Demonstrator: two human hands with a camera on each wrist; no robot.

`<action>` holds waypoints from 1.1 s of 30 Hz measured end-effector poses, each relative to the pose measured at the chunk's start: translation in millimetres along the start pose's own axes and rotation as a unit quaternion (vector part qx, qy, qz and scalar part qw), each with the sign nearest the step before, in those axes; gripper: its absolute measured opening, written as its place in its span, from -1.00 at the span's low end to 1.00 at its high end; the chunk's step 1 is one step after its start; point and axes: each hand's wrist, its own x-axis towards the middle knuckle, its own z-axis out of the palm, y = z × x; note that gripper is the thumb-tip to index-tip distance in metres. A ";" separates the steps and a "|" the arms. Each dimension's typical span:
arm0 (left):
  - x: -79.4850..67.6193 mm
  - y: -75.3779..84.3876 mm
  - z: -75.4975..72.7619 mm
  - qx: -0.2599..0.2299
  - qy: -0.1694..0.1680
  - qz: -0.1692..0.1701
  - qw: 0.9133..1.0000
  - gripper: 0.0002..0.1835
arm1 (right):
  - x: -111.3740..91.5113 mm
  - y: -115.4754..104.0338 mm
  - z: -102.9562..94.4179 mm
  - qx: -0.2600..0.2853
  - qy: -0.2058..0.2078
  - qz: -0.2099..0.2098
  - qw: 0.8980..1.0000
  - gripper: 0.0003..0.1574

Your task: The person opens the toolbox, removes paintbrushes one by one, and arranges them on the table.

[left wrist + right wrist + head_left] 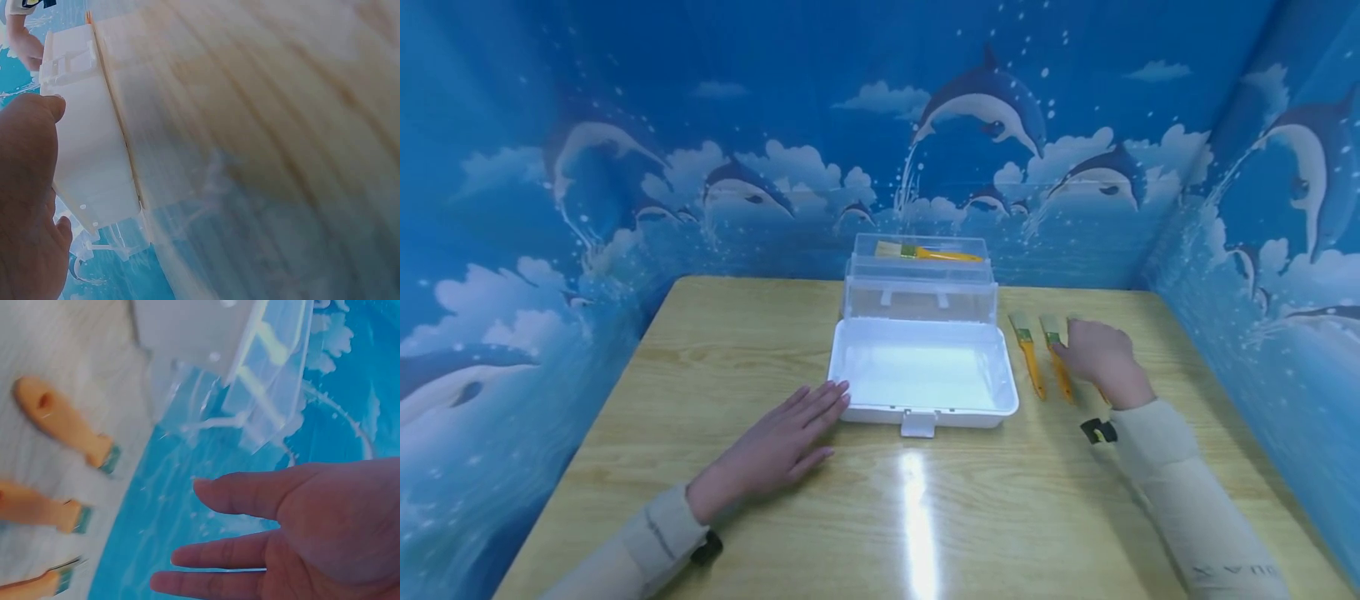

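A white plastic box (pixel 880 412) stands mid-table, with its clear lid (pixel 921 304) raised at the back. My left hand (pixel 786 437) has its fingers straight, touching the box's front left corner. Right of the box, flat brushes with orange handles lie side by side: a left brush (pixel 1027 354), a middle brush (pixel 1062 371) and a right brush (pixel 1103 396) mostly covered by my right hand (pixel 1101 358). In the right wrist view the thumb and two visible fingers of that hand extend straight, holding nothing, near the brush handles (pixel 59 419).
Another brush (pixel 943 254) lies in the clear compartment at the top of the raised lid. The wood-grain table (pixel 737 333) meets blue dolphin-print sheets (pixel 775 167) at the back and on both sides. A latch (pixel 918 423) hangs at the box's front.
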 end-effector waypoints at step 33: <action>-1.7 0.0 0.4 -0.003 0.006 0.000 1.000 -0.20 | 41.2 -75.0 -38.3 -0.002 0.120 -0.203 0.972 -0.35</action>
